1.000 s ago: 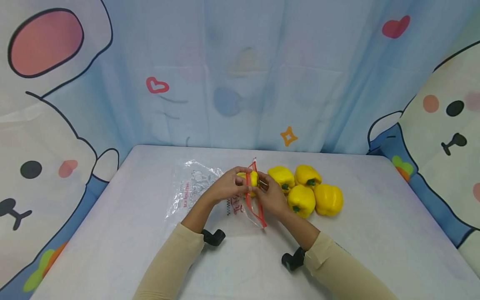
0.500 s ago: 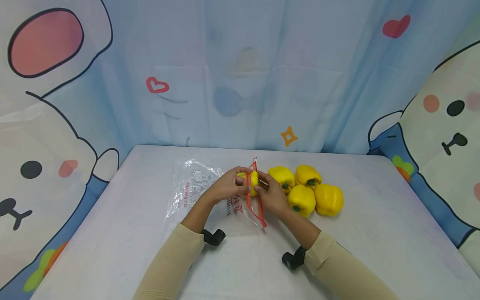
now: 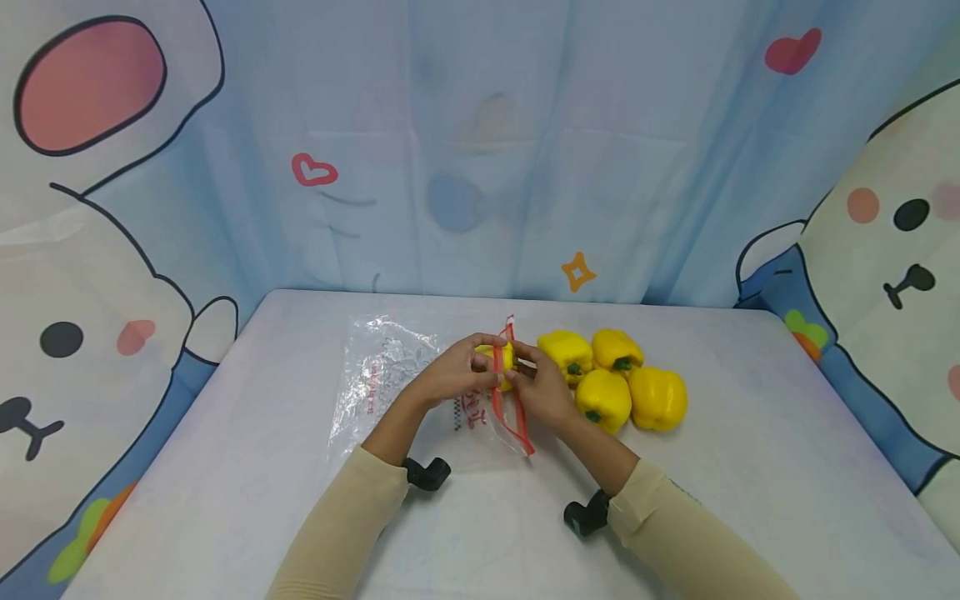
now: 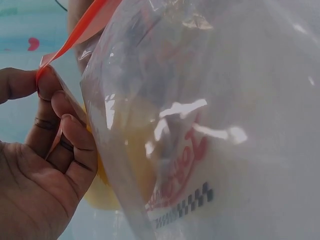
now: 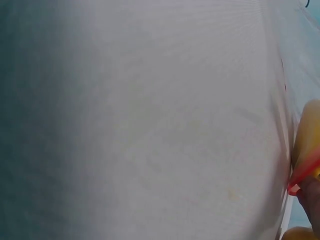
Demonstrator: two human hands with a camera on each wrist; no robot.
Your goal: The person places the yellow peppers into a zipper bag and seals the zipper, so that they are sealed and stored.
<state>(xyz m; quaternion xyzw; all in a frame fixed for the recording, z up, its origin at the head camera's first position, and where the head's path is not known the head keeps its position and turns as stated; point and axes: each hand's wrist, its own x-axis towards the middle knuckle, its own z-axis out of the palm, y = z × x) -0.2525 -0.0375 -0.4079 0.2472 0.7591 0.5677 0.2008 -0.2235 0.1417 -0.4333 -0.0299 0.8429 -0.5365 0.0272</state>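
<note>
A clear plastic zip bag (image 3: pixel 475 410) with red edge strips and red print has its mouth turned to the right. Its mouth frames a yellow bell pepper (image 3: pixel 507 358), also seen blurred through the film in the left wrist view. With thumb and forefinger my left hand (image 3: pixel 459 368) pinches the bag's red edge strip (image 4: pixel 82 31). My right hand (image 3: pixel 546 390) grips the opposite edge of the mouth, fingers close against the pepper. In the right wrist view only a fingertip (image 5: pixel 311 202) shows, at the red strip; film fills most of that view.
Several yellow bell peppers (image 3: pixel 602 402) stand grouped just right of my right hand. Another clear printed bag (image 3: pixel 386 367), or a spread part of the same one, lies flat at left. All rest on a white-covered table (image 3: pixel 750 467) before a blue cartoon curtain (image 3: pixel 480 233).
Both hands keep almost the same position at the bag's mouth. The pepper and the loose peppers show no clear movement; the flat film at left shifts slightly.
</note>
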